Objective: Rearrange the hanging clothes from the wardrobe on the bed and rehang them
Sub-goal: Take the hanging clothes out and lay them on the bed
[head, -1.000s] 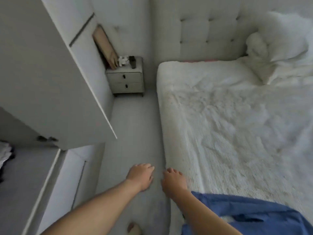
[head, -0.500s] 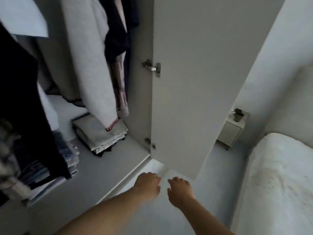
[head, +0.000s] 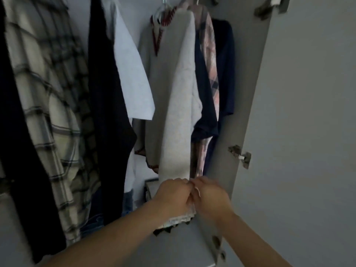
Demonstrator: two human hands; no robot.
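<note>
- Head view: looking into an open wardrobe point(head: 240, 116), clothes hanging side by side on a rail out of frame at the top
- From the left: plaid shirt point(head: 50, 105), dark garment point(head: 109, 112), white t-shirt point(head: 131, 70), grey sweater point(head: 179, 112) with red-striped trim on a pale hanger point(head: 160, 11), then a pink patterned piece point(head: 211, 60) and a navy top point(head: 224, 70) against the wardrobe's side wall
- Left hand point(head: 173, 195) and right hand point(head: 210, 197) raised together, touching each other just below the grey sweater's hem
- Fingers of both hands curled inward at the hem; blurred, so cannot tell whether any cloth is actually pinched
- Folded stack point(head: 179, 218) on the wardrobe shelf directly under the hands, partly hidden by them
- Open door point(head: 308, 132) to the right, with a metal hinge point(head: 240, 155) at mid-height
</note>
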